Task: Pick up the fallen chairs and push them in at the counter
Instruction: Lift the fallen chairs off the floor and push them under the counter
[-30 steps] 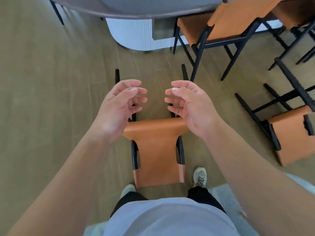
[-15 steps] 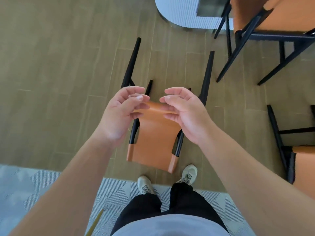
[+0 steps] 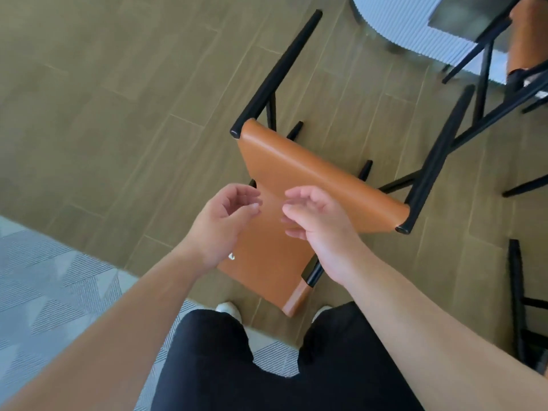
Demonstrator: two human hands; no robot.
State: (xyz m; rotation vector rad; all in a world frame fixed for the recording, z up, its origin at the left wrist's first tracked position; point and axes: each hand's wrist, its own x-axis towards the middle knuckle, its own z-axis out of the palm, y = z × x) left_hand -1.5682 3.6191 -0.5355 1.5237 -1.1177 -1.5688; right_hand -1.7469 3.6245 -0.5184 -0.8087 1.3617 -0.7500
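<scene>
**A:** What is in front of the person?

**B:** A fallen chair (image 3: 299,185) with tan leather and a black metal frame lies on its back on the wooden floor (image 3: 118,99). Its legs stretch away from the person, towards the top of the view.

**A:** Where are the hands?

**B:** Both hover over the chair, close together. The left hand (image 3: 222,223) has loosely curled fingers (image 3: 246,200) and holds nothing. The right hand (image 3: 317,221) is the same, its fingers (image 3: 296,203) relaxed, bent and empty. The fingertips of the two hands nearly meet.

**A:** And the chair relative to the fingers?

**B:** The leather lies directly beneath them and runs on beyond them. Whether any fingertip touches the leather, I cannot tell.

**A:** Anything else nearby?

**B:** Beyond the right fingers, at the far upper right, an upright chair (image 3: 527,48) stands by the ribbed white base of the counter (image 3: 400,22). To the right of the right forearm, black legs of another fallen chair (image 3: 516,292) show at the edge. Behind the left wrist lies a grey patterned rug (image 3: 53,292).
</scene>
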